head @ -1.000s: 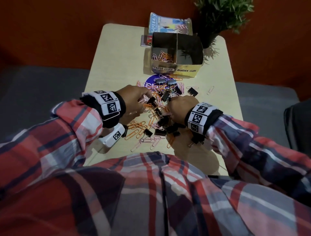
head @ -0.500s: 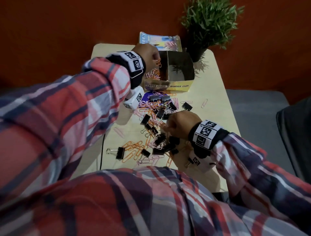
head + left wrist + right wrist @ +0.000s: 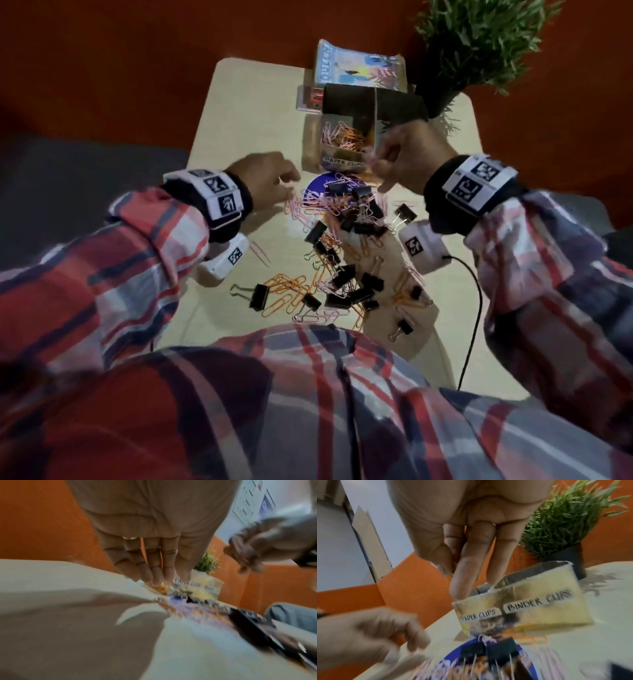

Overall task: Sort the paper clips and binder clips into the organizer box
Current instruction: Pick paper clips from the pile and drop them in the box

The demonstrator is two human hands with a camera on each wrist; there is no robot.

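Note:
The gold organizer box [image 3: 342, 161] stands at the back of the table, labelled PAPER CLIPS and BINDER CLIPS [image 3: 522, 609]. Pink and orange paper clips [image 3: 342, 135] lie in its left compartment. A mixed pile of paper clips and black binder clips [image 3: 342, 246] spreads in front of it over a blue disc [image 3: 317, 192]. My left hand [image 3: 291, 186] reaches down with straight fingers [image 3: 154, 577] touching clips at the pile's left edge. My right hand [image 3: 375, 164] hovers at the box front by the divider, hiding the right compartment. Its thumb [image 3: 443, 566] presses against the fingers around a small pinkish clip, blurred.
A potted plant [image 3: 479, 44] stands right behind the box. A book [image 3: 356, 66] and a small red pack [image 3: 310, 97] lie behind it. A black cable [image 3: 476, 308] trails off my right wrist. Loose binder clips [image 3: 258, 296] sit near the table's front edge.
My left hand went up to the paper clip compartment, then came back down to the pile's left edge. My right hand lifted out of the pile and moved forward to the box front.

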